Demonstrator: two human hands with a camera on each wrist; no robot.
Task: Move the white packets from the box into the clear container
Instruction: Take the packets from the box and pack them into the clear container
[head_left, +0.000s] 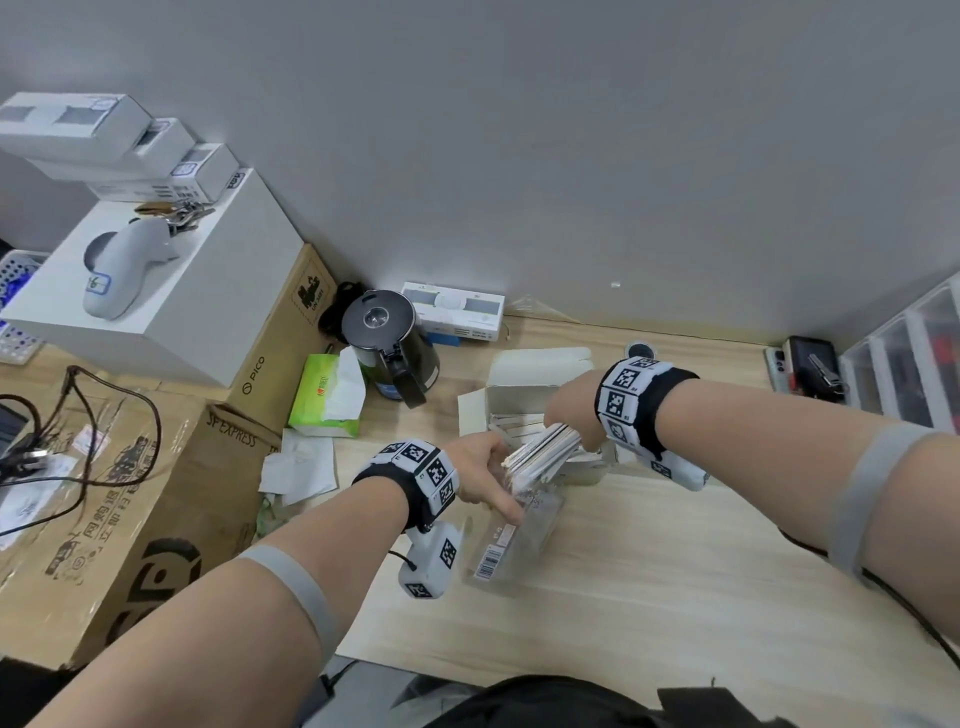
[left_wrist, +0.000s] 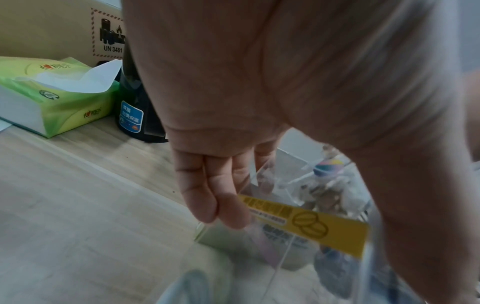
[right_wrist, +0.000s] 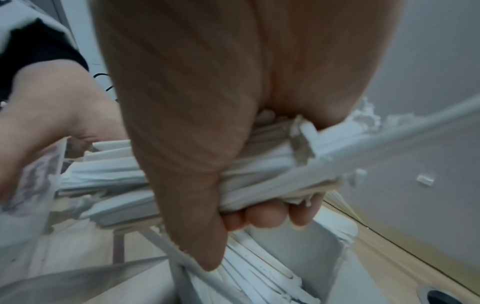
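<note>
An open white box (head_left: 519, 397) stands on the wooden table, with several white packets left inside it (right_wrist: 259, 277). My right hand (head_left: 569, 421) grips a thick bundle of white packets (head_left: 540, 454) just above the box's front edge. The bundle's free end points down-left over the mouth of the clear container (head_left: 524, 540). In the right wrist view the fingers (right_wrist: 262, 218) curl under the bundle (right_wrist: 272, 176). My left hand (head_left: 480, 475) holds the container by its upper wall, tilted. A yellow label (left_wrist: 306, 226) shows on the container's clear side beside the fingers (left_wrist: 207, 195).
A black kettle (head_left: 387, 338) and a green tissue pack (head_left: 324, 395) stand left of the box, with crumpled paper (head_left: 301, 467) nearer me. Cardboard boxes (head_left: 130, 493) fill the left side. Clear drawers (head_left: 909, 364) and a dark device (head_left: 810, 364) sit at the right.
</note>
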